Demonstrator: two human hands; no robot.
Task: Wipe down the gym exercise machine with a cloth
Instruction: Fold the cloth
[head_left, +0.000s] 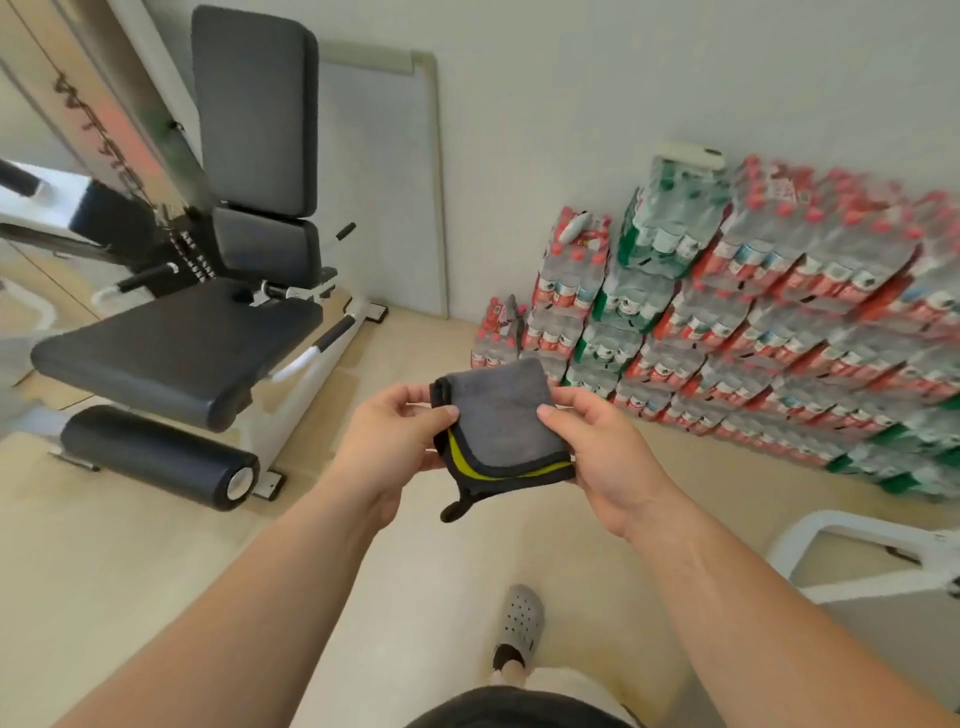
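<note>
From the head camera, both hands are raised in front of the body, holding a folded cloth (498, 415) between them. The cloth is a soft, napped grey square with dark stitched edging. A yellow-green layer peeks out along its lower edge, and a small dark loop hangs from its near corner. The left hand (395, 441) pinches the cloth's left edge, thumb on top and fingers curled beneath. The right hand (597, 452) pinches the right edge the same way.

The cloth is in the air, well apart from the exercise machine (176, 353), which stands to the left. The machine has a flat, rounded-rectangle seat in smooth dark padding and a tall, upright padded backrest (254, 109). Below the front of the seat is a cylindrical foam roller (156, 457) with a pale end cap. All of these are mounted on a white tubular metal frame.

A pale framed board (379, 182) leans against the wall behind the machine. Shrink-wrapped packs of water bottles (779, 312) with red and green labels are stacked against the wall to the right. The floor (130, 571) is smooth and beige. A grey perforated clog (519, 623) shows below.
</note>
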